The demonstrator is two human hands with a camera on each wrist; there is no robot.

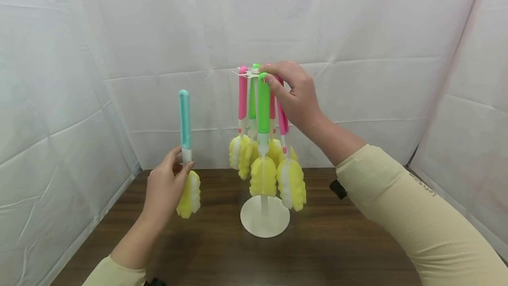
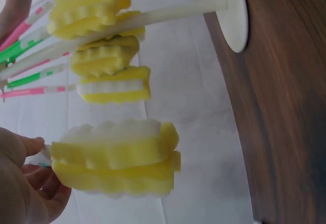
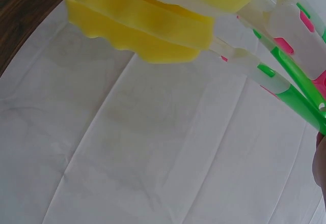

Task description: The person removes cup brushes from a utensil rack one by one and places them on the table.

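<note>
White sheeting (image 1: pixel 357 21) walls in a dark wood table (image 1: pixel 214 250). On it stands a white rack (image 1: pixel 264 220) with a round base and a thin post, its top ring hung with sponge brushes. The right hand (image 1: pixel 295 96) is up at that ring, thumb and fingers pinching the top of a green brush (image 1: pixel 263 109), whose yellow sponge head hangs in front of the post. Pink brushes (image 1: pixel 243 96) and another green one hang beside it, sponges crowded together. The left hand (image 1: pixel 164 189) is well left of the rack, above the table, fingers and thumb pinching the white neck of a teal brush (image 1: pixel 184 120) held upright, handle up, yellow-and-white sponge (image 2: pixel 114 158) below the fingers.
</note>
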